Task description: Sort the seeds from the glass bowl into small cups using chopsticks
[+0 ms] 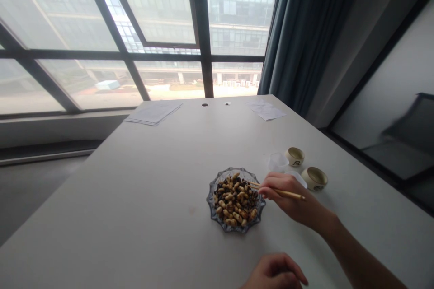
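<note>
A scalloped glass dish (213, 210) holds unshelled peanuts (237, 196) mixed with small dark pieces I cannot make out, perhaps seeds. From the right, my right hand (280, 189) reaches over the dish's rim, closed around light wooden chopsticks (288, 194). Their tips touch or hover over the dark pieces at the upper right of the heap; I cannot tell which. At the bottom edge of the view lies my left hand (276, 273), partly cut off. Its fingers are loosely bent and a little apart, with nothing seen in them, nearer to me than the dish.
Two cream ceramic cups (315, 179) with dark markings stand right of the dish. Beside them are a clear plastic container (278, 161) and a white one (300, 179), half hidden by my right hand. Papers (154, 113) and a sheet (266, 109) lie at the white table's (152, 189) far end.
</note>
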A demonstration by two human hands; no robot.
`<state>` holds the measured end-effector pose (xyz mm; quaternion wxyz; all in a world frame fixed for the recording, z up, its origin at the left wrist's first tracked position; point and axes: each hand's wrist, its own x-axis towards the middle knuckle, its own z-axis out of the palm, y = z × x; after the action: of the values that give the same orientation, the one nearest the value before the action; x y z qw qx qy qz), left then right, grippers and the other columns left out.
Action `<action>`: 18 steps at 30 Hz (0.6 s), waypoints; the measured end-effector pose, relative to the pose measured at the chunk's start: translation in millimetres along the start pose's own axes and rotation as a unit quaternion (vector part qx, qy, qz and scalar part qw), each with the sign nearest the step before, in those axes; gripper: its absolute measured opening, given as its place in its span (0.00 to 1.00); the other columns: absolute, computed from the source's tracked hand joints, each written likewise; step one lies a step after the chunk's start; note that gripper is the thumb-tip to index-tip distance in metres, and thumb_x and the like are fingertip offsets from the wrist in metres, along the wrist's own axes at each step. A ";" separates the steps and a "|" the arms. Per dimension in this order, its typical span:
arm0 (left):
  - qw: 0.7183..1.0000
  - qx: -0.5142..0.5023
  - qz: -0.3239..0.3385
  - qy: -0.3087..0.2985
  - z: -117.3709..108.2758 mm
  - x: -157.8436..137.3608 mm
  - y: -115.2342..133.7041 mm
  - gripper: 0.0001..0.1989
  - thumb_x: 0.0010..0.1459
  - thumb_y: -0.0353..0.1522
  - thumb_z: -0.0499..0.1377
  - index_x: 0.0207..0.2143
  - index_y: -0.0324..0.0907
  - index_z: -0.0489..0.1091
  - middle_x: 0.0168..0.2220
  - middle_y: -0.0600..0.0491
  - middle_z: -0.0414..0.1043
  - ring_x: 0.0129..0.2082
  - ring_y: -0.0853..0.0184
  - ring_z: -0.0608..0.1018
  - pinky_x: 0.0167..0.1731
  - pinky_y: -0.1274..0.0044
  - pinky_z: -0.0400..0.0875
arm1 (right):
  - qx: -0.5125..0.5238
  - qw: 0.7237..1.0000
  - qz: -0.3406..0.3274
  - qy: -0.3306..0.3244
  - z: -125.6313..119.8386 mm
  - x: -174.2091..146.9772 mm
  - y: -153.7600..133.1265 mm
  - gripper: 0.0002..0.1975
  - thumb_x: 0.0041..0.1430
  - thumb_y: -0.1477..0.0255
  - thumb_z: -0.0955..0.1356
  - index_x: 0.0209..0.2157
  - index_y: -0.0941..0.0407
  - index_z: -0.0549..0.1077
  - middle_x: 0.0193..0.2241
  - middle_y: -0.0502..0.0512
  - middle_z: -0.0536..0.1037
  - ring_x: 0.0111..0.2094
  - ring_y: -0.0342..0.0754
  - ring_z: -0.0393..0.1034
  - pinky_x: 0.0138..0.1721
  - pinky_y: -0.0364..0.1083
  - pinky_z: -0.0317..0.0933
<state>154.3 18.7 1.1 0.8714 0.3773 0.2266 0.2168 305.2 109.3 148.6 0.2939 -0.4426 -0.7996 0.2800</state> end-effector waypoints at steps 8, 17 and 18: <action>1.000 -0.001 -0.003 0.006 1.5 -0.5 1.1 0.36 0.38 0.60 0.76 0.31 0.38 0.75 0.26 0.54 0.70 0.24 0.71 0.67 0.30 0.78 0.59 | -0.011 1.000 -0.004 0.013 2.4 0.7 0.7 0.23 0.77 0.59 0.64 0.29 0.55 0.74 0.29 0.53 0.77 0.30 0.46 0.70 0.35 0.47 0.61; 1.000 -0.003 -0.012 0.011 0.5 0.3 -0.5 0.34 0.39 0.58 0.76 0.32 0.37 0.75 0.26 0.53 0.70 0.25 0.70 0.67 0.30 0.77 0.58 | -0.009 0.999 -0.012 0.045 7.1 1.0 8.3 0.23 0.78 0.63 0.63 0.28 0.54 0.75 0.27 0.53 0.78 0.29 0.46 0.72 0.34 0.47 0.63; 1.000 -0.003 -0.012 0.010 0.5 0.3 -0.6 0.34 0.40 0.57 0.76 0.32 0.37 0.75 0.26 0.53 0.70 0.25 0.70 0.67 0.31 0.77 0.58 | -0.010 0.999 -0.014 0.047 7.5 1.3 8.1 0.23 0.78 0.63 0.63 0.28 0.54 0.75 0.27 0.52 0.78 0.29 0.46 0.72 0.34 0.47 0.64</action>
<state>155.0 18.2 0.8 0.8727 0.3702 0.2387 0.2108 303.6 112.7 138.1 0.3306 -0.4473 -0.7935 0.2469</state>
